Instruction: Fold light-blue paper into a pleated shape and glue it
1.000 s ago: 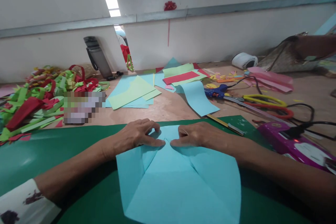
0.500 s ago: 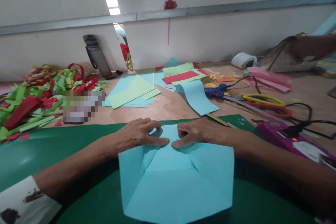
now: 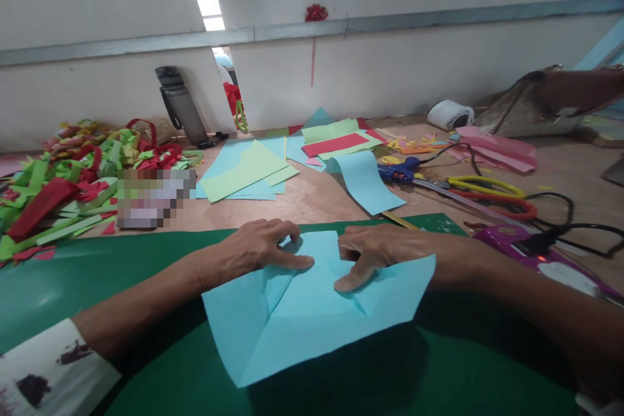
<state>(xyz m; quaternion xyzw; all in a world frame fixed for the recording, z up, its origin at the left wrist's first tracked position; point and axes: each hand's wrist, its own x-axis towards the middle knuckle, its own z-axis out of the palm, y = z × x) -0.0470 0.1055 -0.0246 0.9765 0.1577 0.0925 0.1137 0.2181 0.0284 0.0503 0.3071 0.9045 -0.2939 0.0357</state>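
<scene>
A light blue paper sheet [image 3: 302,318] with folded flaps lies on a green cutting mat [image 3: 97,279], its near edge lifted off the mat. My left hand [image 3: 258,247] presses the sheet's upper left flap with fingers curled and thumb flat. My right hand [image 3: 375,250] grips the upper right flap, thumb pressed down on the crease, fingers curled over the fold.
Blue, green and red paper sheets [image 3: 253,166] lie beyond the mat. A heap of paper strips [image 3: 63,175] is at left. A blue glue gun [image 3: 402,172], scissors [image 3: 487,192], cables, a purple device [image 3: 526,247], a tape roll [image 3: 448,114] and a grey bottle [image 3: 182,104] are around.
The sheet has turned and its near edge has risen from the mat. My right hand slid down to the right along the crease. My left hand stayed put.
</scene>
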